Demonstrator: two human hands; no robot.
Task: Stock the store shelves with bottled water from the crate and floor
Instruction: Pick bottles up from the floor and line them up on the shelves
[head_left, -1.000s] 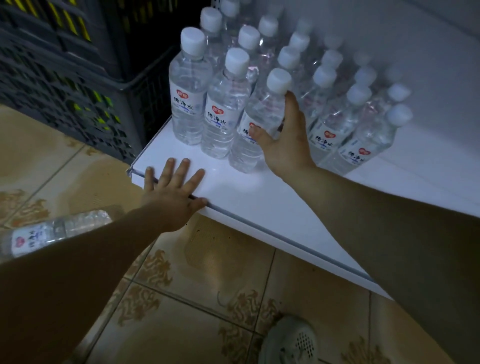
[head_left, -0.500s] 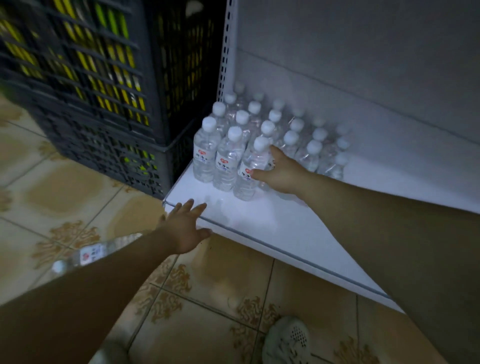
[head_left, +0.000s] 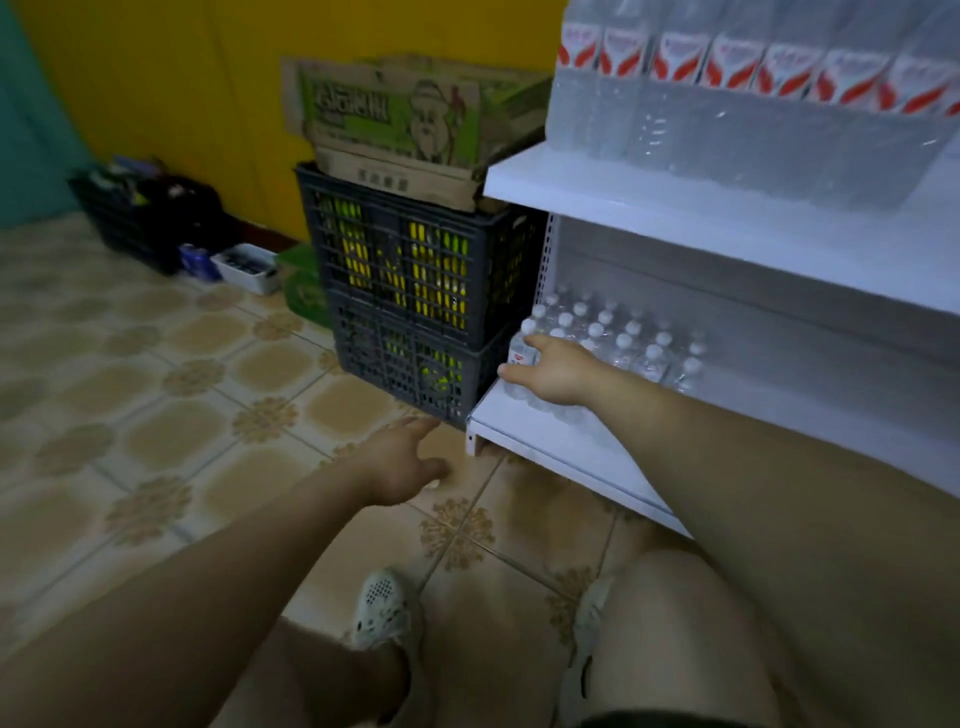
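Several small water bottles (head_left: 621, 338) with white caps stand packed at the left end of the white bottom shelf (head_left: 561, 441). My right hand (head_left: 550, 371) lies flat against the front-left bottles, fingers spread and thumb out, gripping none of them. My left hand (head_left: 402, 462) hovers over the tiled floor just left of the shelf's corner, fingers apart and empty. The stacked dark plastic crates (head_left: 415, 291) stand tight against the shelf's left side. No loose bottle shows on the floor.
A flattened green cardboard box (head_left: 405, 119) lies on the crates. The upper shelf (head_left: 675, 208) carries several large water bottles (head_left: 753, 93). A black basket (head_left: 135, 218) and a small white tray (head_left: 244, 265) sit by the yellow wall. My shoes (head_left: 382, 608) are below.
The view has pulled back and up from the shelf. My left hand came off the shelf's front edge and now hangs over the floor. The right hand stays on the front bottles.
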